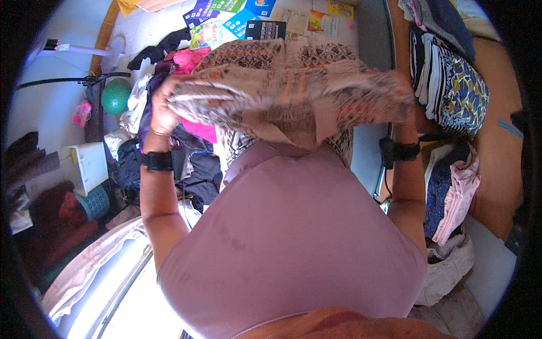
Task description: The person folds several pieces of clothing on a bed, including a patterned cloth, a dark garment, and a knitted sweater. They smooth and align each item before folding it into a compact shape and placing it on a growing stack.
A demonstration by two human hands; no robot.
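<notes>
A beige knitted garment with black and orange patterns (292, 89) is stretched between my two hands in front of my torso, blurred by motion. My left hand (164, 106) grips its edge on the left side of the view. My right hand (402, 99) has hold of the opposite edge, its fingers partly blurred and covered by the cloth. Each wrist wears a black band. Below the garment, patterned black-and-white cloth shows around my lap.
Loose clothes, with a pink piece (190, 59), are heaped at left beside a green ball (116, 96). Booklets (241, 23) lie on the tiled floor ahead. Folded clothes (465, 93) are stacked on a brown surface at right. A white drawer-like box (89, 167) stands far left.
</notes>
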